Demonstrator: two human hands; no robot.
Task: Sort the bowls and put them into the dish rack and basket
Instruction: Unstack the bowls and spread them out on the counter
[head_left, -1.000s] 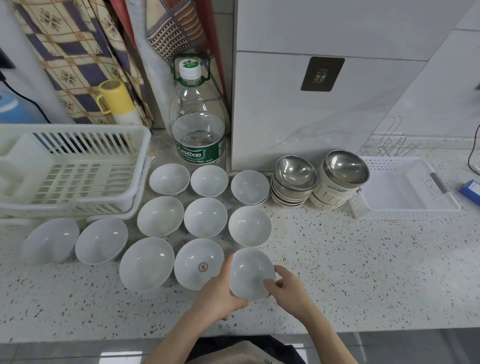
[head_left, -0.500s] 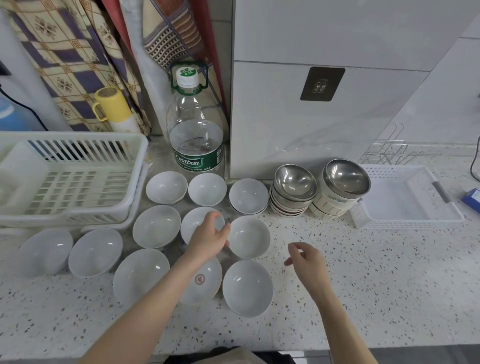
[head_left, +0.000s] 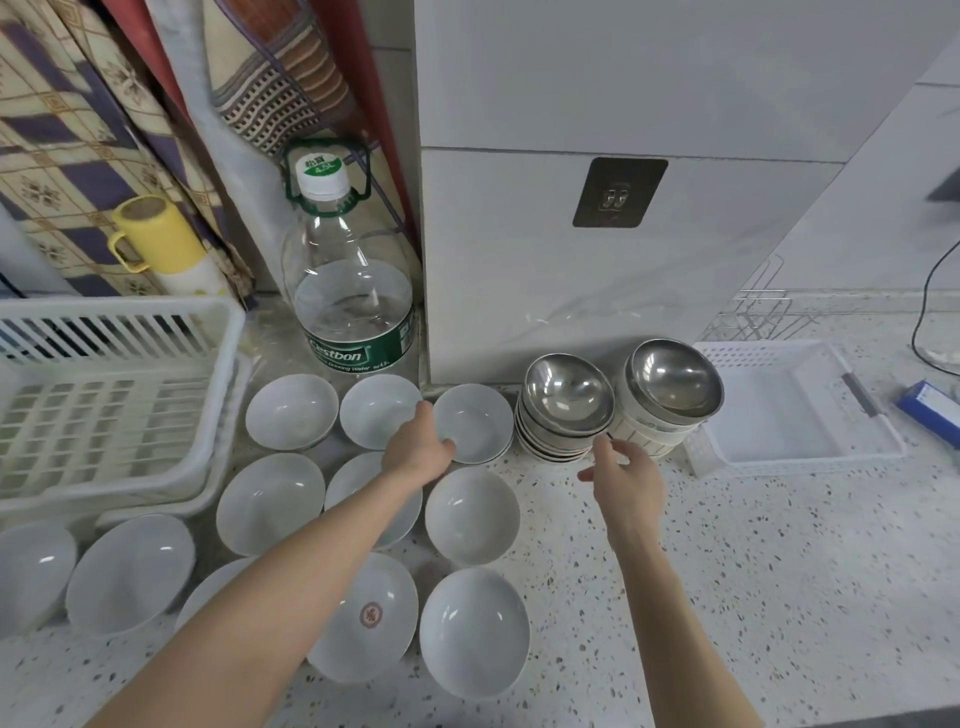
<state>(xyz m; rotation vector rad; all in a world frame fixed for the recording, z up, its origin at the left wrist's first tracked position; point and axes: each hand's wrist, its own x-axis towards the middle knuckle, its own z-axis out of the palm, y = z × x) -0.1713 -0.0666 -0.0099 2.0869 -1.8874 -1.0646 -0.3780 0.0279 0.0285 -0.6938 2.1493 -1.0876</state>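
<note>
Several white bowls lie in rows on the speckled counter, one with a red emblem (head_left: 370, 616). My left hand (head_left: 418, 447) reaches over them to the back right white bowl (head_left: 475, 423). Its straight fingers lie along the bowl's left rim and the thumb rests on the edge. My right hand (head_left: 623, 475) hovers with loosely curled fingers and holds nothing, its fingertips just short of a stack of steel bowls (head_left: 566, 395). A second steel stack (head_left: 672, 376) stands to the right. The white dish rack (head_left: 104, 395) is at the left and the white basket (head_left: 779, 421) at the right.
A large water bottle (head_left: 348, 291) and a yellow mug (head_left: 156, 234) stand at the back by the wall. A wire rack (head_left: 763, 312), a black cable (head_left: 927, 312) and a blue box (head_left: 930, 410) lie at the far right. The counter's front edge runs along the bottom.
Both hands let go of the front white bowl, which now rests on the counter. My left hand moved back to the rear right white bowl, my right hand toward the steel stack.
</note>
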